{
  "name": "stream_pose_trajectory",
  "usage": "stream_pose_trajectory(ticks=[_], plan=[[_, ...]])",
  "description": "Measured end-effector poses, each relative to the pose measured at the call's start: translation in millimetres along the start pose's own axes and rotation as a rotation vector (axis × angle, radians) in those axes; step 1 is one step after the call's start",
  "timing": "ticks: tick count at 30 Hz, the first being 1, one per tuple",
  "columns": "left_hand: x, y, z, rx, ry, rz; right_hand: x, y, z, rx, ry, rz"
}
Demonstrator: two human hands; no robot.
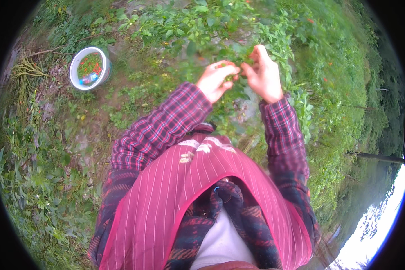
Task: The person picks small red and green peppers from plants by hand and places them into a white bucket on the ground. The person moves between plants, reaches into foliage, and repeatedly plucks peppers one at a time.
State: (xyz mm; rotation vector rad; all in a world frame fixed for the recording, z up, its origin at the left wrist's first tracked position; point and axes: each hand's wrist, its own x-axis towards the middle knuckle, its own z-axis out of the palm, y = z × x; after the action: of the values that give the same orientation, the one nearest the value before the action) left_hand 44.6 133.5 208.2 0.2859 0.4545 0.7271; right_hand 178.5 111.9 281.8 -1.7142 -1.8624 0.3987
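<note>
Both of my hands are among leafy chili pepper plants (202,23), with their fingertips close together. My left hand (216,81) has its fingers curled, with small green plant parts showing between them; blur hides exactly what they are. Just to its right, my right hand (265,76) is raised among the leaves, thumb and bent fingers near a stem. Whether those fingers pinch anything is too blurred to tell. To the left, a white plastic bucket (107,72) stands on the ground, holding red and green chili peppers (89,64) and a small plastic bottle (88,78) with blue on it.
Dry cut stems (28,69) lie left of the bucket. More green plants (40,202) cover the lower left, and a dense row with red fruits (327,67) runs along the right. Trees (388,118) and a dark trunk or pole (374,156) stand beyond.
</note>
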Motion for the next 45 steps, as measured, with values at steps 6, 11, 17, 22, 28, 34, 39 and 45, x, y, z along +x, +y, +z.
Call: stream_pose_trajectory(ticks=[6,11,17,22,28,34,39,45], plan=[[-37.0,36.6,6.3,-0.152,-0.184,0.02,9.7,7.4,-1.0,-0.195,0.131,-0.037],[-103.7,82.0,-86.9,-0.205,-0.149,0.298,10.0,19.9,-2.3,-0.143,0.133,0.08],[-119.0,115.9,-244.1,-0.445,0.611,0.454,12.0,25.8,1.5,-0.16,0.032,0.058],[-98.9,226.4,-326.1,-0.345,0.817,0.778,10.6,16.1,-0.2,-0.231,-0.02,0.021],[-101.4,233.3,-415.0,-0.15,1.098,0.472,9.0,-7.5,-5.6,-0.303,0.062,0.005],[-87.5,140.2,-417.8,-0.112,0.92,0.42,3.3,-28.4,-52.1,-0.313,0.325,-0.154],[-105.4,178.9,-334.4,0.041,0.743,0.537,-14.3,-17.6,-104.3,0.037,0.739,-0.354],[-113.9,206.1,-170.2,0.676,0.469,0.837,-25.2,46.6,-128.2,0.294,0.821,-0.148]])
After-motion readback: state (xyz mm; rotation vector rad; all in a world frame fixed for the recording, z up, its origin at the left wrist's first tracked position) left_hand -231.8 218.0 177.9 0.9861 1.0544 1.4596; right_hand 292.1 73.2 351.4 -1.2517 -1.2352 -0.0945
